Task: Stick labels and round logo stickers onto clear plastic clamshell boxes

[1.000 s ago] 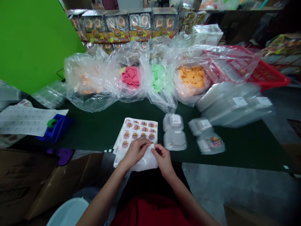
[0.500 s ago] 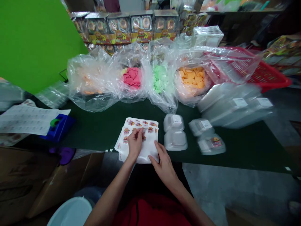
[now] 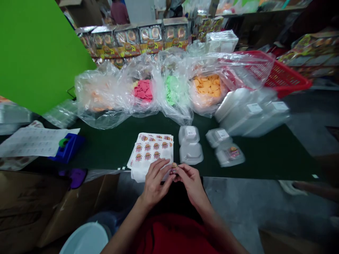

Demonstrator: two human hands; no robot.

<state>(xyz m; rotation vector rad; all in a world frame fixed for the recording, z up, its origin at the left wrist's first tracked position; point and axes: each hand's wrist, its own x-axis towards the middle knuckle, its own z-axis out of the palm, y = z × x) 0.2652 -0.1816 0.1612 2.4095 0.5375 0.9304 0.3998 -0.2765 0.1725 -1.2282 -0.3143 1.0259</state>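
Observation:
A stack of sticker sheets [image 3: 152, 151] printed with small burger labels lies at the near edge of the dark green table [image 3: 111, 144]. My left hand [image 3: 155, 180] and my right hand [image 3: 190, 180] meet just below the stack, fingertips pinched together on one small burger sticker [image 3: 174, 168]. To the right of the sheets stand two small clear clamshell boxes [image 3: 190, 144] stacked one behind the other. Further right lie two more clear boxes [image 3: 225, 148], the nearer one bearing a burger sticker.
Clear plastic bags of pink [image 3: 141, 90], green [image 3: 172, 90] and orange [image 3: 206, 84] pieces line the back. A red basket [image 3: 286, 76] and stacked clear trays [image 3: 249, 111] sit right. A blue dispenser [image 3: 67, 146] and label sheets [image 3: 31, 141] lie left. Cardboard boxes [image 3: 53, 208] stand below.
My hands have drawn back from the sticker sheets toward me, and a single small sticker is now pinched between both sets of fingertips. The view has shifted slightly.

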